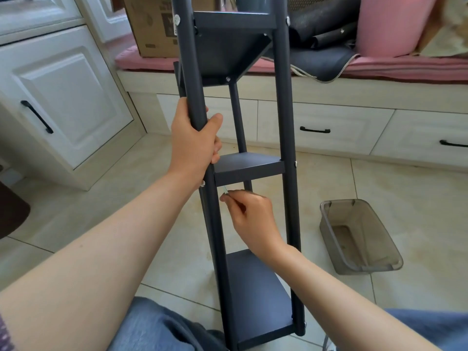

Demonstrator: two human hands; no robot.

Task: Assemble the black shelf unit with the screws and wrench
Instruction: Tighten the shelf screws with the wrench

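Print on the cardboard box [152, 24] at the top of the head view is too small and blurred to read; only a dark panel with pale marks shows on its side.

Black metal makes up the shelf unit [243, 102]: round tube posts with flat shelf panels between them. It stands on the tiled floor [410, 188] between the person's knees, tilted away from the camera. Three panels show: one near the top, a small one at mid height, and a longer one at the bottom. Silver screw heads sit at several joints, one on the left post [196, 97] just below the left hand.

As for each grip, the left hand [195, 140] wraps around the left post above the middle panel, fingers and thumb curled round the tube. The right hand [250, 216] reaches in between the posts under the middle panel, its thumb and forefinger pinching a thin silver wrench [225, 190] whose tip points up towards the panel's left corner.

On the floor to the right lies a grey translucent plastic bin [359, 234]. Behind the unit runs a window seat [329, 95] with drawers, a pink cushion [392, 24] and dark fabric [321, 46] on top. White cabinets [60, 97] stand on the left.
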